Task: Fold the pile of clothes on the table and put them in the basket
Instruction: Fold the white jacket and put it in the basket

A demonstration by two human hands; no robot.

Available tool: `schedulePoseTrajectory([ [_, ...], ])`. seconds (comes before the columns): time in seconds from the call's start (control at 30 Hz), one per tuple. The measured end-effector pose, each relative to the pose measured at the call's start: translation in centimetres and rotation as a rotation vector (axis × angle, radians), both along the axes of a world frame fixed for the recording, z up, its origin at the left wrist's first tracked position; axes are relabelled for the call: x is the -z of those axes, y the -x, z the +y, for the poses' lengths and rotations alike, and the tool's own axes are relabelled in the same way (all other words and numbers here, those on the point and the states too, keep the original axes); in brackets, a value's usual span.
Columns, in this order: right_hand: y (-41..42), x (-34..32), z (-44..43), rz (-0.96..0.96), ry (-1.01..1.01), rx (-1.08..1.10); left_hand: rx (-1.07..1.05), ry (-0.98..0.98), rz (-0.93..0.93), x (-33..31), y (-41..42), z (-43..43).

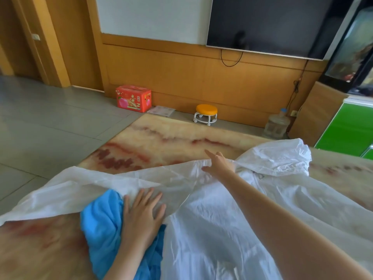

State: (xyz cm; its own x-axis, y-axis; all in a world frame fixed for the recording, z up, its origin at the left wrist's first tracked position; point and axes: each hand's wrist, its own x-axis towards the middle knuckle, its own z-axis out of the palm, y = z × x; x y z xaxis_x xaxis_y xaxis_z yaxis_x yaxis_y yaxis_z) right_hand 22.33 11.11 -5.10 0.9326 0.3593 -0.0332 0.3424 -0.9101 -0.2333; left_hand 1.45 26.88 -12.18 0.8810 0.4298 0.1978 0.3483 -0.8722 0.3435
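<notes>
While the white garment (212,229) lies spread over the marbled table (161,138), its hood (278,156) bunched at its far right corner, the left hand (143,215) lies flat on its near left part, fingers straight and splayed, gripping nothing; the heel of that hand rests on a blue garment (101,225), crumpled at the white garment's left edge and partly tucked under it; the right hand (219,163) reaches to the white garment's far edge, just left of the hood, fingers stretched out, palm down on the fabric, nothing visibly pinched; beyond the white garment, on the floor by the wall, stand a red box (133,98), an orange stool (206,114) and a water jug (277,124).
</notes>
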Motion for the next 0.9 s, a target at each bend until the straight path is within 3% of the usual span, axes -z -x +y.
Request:
schedulePoseTrajectory([
  [0.1, -1.5, 1.4, 1.5, -0.064, -0.004, 0.089, -0.017, 0.004, -0.009, -0.1, -0.1, 0.2],
  [0.17, -1.9, 2.1, 2.2, -0.152, -0.174, 0.171, -0.023, -0.012, -0.023, -0.1, -0.1, 0.3],
  [0.23, -2.5, 2.9, 2.5, -0.071, -0.318, 0.097, -0.030, -0.025, -0.009, -0.3, -0.1, 0.4],
  [0.3, -2.3, 3.6, 2.0, 0.092, -0.242, -0.095, -0.028, -0.050, 0.014, -0.4, -0.1, 0.3],
  [0.37, -2.4, 3.7, 0.7, 0.077, -0.133, -0.190, -0.021, -0.067, 0.046, -0.3, -0.1, 0.2],
  [0.4, -2.4, 3.2, -0.4, 0.063, -0.170, -0.181, -0.016, -0.056, 0.059, -0.4, -0.2, 0.3],
  [0.57, -1.2, 0.2, -9.2, 0.043, -0.496, -0.003, 0.007, 0.020, 0.140, -1.4, 0.0, -0.3],
  [0.7, -1.1, -1.9, -17.5, 0.216, -0.731, 0.242, 0.000, 0.360, 0.510, -5.3, -3.4, 1.8],
  [0.73, -1.1, -2.4, -19.1, 0.298, -0.850, 0.344, -0.035, 0.342, 0.527, -6.6, -4.8, 1.8],
  [0.77, -1.0, -2.7, -20.5, 0.393, -0.978, 0.427, -0.060, 0.208, 0.519, -8.0, -6.1, 0.7],
  [0.83, -1.1, -3.0, -22.4, 0.529, -1.199, 0.523, -0.001, -0.100, 0.309, -9.4, -8.2, -3.8],
  [0.9, -1.8, -2.7, -23.3, 0.571, -1.355, 0.597, 0.199, 0.013, 0.100, -9.9, -9.1, -10.9],
])
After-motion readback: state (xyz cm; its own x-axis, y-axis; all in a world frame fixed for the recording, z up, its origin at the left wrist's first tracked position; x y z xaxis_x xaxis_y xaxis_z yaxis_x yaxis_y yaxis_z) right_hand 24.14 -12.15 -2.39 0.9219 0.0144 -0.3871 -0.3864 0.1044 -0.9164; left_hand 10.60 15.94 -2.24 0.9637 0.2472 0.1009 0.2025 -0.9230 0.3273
